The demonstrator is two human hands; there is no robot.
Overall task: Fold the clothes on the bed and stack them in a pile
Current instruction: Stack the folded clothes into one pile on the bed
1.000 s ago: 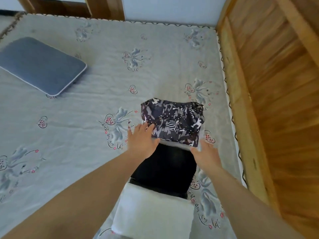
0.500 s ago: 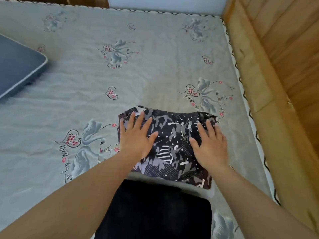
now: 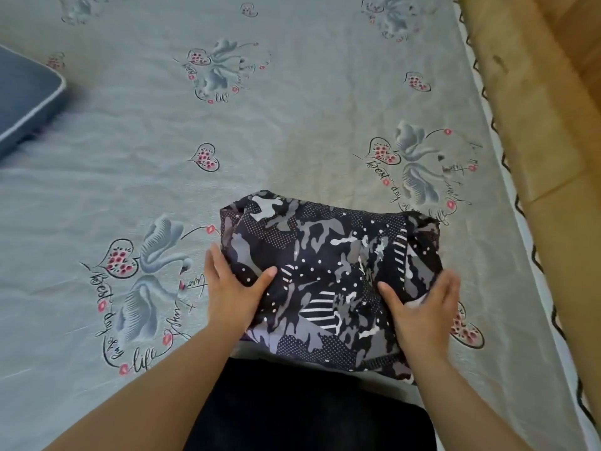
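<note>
A folded dark camouflage-patterned garment [image 3: 328,255] lies on the grey printed bedsheet [image 3: 260,125] at the middle right. My left hand [image 3: 232,292] grips its left edge, thumb on top and fingers tucked under the side. My right hand [image 3: 422,312] grips its right edge the same way, thumb on the fabric. A folded black garment [image 3: 309,411] lies just in front of it, near me, with a strip of white cloth [image 3: 383,377] showing between the two.
A blue-grey pillow [image 3: 22,102] sits at the far left of the bed. A wooden bed frame [image 3: 536,141] runs along the right side, close to the patterned garment.
My hands lay flat on top of the patterned garment half a second ago; they have slid out to its left and right edges and taken hold. The camera has moved closer.
</note>
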